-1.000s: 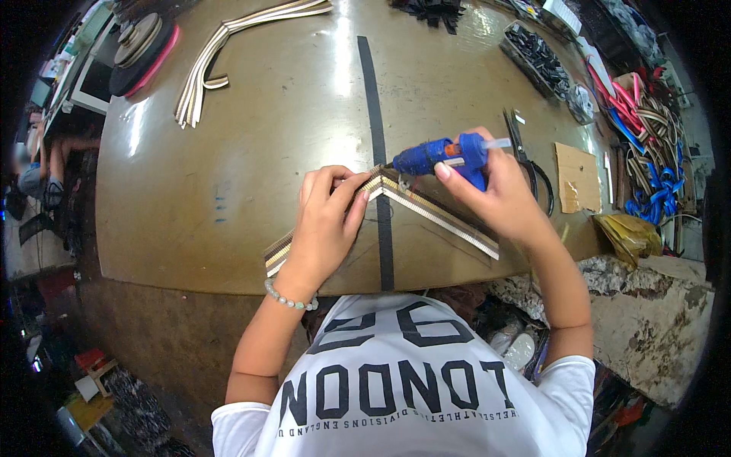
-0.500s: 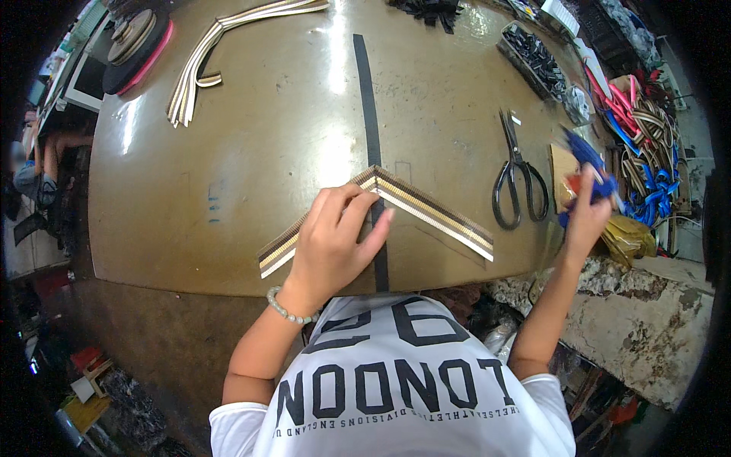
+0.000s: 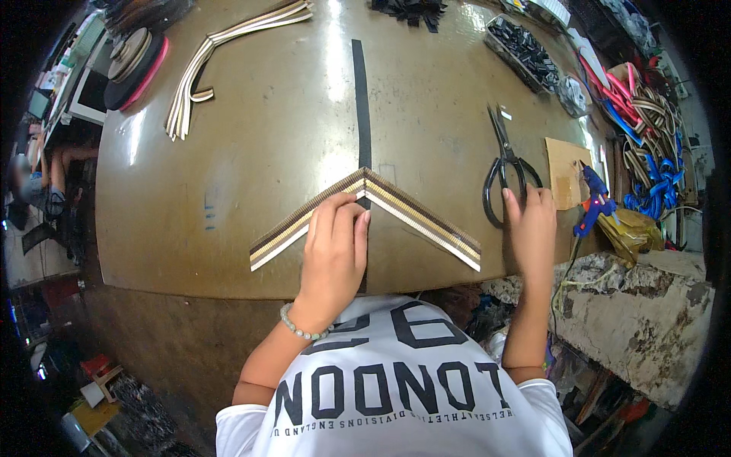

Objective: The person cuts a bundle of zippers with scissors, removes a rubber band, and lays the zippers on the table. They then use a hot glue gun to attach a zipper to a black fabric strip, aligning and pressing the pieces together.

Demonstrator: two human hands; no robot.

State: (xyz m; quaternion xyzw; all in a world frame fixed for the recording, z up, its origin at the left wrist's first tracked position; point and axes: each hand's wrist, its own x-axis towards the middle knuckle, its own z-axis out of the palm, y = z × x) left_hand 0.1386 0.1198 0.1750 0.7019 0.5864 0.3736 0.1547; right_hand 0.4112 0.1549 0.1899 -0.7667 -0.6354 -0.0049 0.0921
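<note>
On the table a striped ribbon (image 3: pixel 422 218) in brown, gold and white lies in an upturned V, its mitred peak over a long black strap (image 3: pixel 361 99). My left hand (image 3: pixel 333 242) is closed at the peak, thumb and fingers pinched on the ribbon's inner edge. To the right, my right hand (image 3: pixel 531 228) has its thumb and fingers around one handle loop of the black scissors (image 3: pixel 504 148), which lie flat with the blades pointing away. Beside that hand rests a blue glue gun (image 3: pixel 596 199), by a piece of cardboard (image 3: pixel 565 164).
More striped ribbon (image 3: pixel 199 67) lies at the far left, near stacked round rolls (image 3: pixel 135 68). At the far right stands a clear box of small black pieces (image 3: pixel 521 55). Coloured straps (image 3: pixel 647 164) hang beyond the right edge. Black scraps (image 3: pixel 410 11) lie at the back.
My right hand has put the glue gun down beside the cardboard and moved left to the scissors. My left hand stays at the ribbon's peak, its thumb drawn in closer to the fingers.
</note>
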